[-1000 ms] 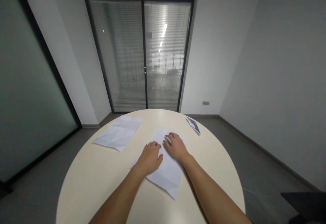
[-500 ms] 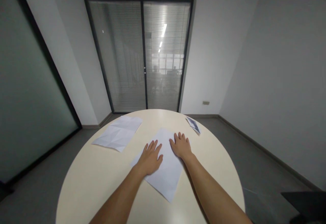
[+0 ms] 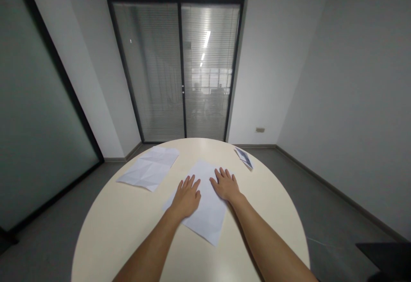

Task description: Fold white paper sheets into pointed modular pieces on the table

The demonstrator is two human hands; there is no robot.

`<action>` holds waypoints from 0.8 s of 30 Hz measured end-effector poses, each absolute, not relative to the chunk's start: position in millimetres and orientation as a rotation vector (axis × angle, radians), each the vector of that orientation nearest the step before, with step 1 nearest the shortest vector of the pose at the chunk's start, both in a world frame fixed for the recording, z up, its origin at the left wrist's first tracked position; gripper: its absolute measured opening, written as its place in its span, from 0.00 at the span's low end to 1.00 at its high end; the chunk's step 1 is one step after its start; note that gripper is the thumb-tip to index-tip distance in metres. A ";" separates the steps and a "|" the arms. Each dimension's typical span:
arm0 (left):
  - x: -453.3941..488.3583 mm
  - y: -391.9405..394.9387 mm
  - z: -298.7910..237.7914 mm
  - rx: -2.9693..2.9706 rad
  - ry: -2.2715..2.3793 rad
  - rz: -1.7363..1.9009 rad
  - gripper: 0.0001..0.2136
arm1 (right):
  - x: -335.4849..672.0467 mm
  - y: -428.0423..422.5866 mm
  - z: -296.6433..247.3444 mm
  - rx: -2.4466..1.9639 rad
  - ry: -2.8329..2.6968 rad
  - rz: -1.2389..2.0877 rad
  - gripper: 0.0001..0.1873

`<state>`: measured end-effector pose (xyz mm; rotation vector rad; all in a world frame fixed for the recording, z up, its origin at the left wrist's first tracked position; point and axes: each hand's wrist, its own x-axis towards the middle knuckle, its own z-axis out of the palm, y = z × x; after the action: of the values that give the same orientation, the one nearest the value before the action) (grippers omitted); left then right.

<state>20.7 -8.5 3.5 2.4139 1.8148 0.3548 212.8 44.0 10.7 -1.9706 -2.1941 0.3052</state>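
Observation:
A white sheet of paper (image 3: 207, 215) lies flat at an angle on the round cream table (image 3: 122, 226). My left hand (image 3: 186, 197) rests palm down across its left side, fingers spread. Palm down on the sheet's right side is my right hand (image 3: 225, 184), also with fingers apart. Each hand covers part of the paper's edge. Neither hand grips anything.
A second white sheet with fold creases (image 3: 150, 168) lies at the table's far left. At the far right edge sits a small folded paper with a dark printed picture (image 3: 244, 158). Beyond the table stands a glass door with blinds (image 3: 205, 72).
The paper has slid slightly to the left and away from me, with both hands shifting a little left on it. The creased sheet and the folded paper stay where they were.

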 end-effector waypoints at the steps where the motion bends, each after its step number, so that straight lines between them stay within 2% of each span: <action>1: 20.4 -8.0 2.3 2.413 1.809 0.371 0.26 | 214.7 44.8 9.9 -1.983 -2.175 0.289 0.37; 10: 14.9 -5.7 2.4 2.401 1.851 0.446 0.25 | 226.2 48.8 3.3 -2.093 -1.999 0.197 0.38; 19: 9.5 -5.7 10.5 2.508 1.859 0.559 0.19 | 235.8 44.0 20.3 -2.027 -1.975 0.089 0.28; 24: 8.8 -3.3 12.2 2.516 1.827 0.559 0.17 | 247.1 56.0 15.9 -1.964 -1.832 0.145 0.28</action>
<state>8.8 -3.3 12.2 2.5162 1.8270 0.5585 247.1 56.0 15.9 -1.9644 -1.8317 0.1447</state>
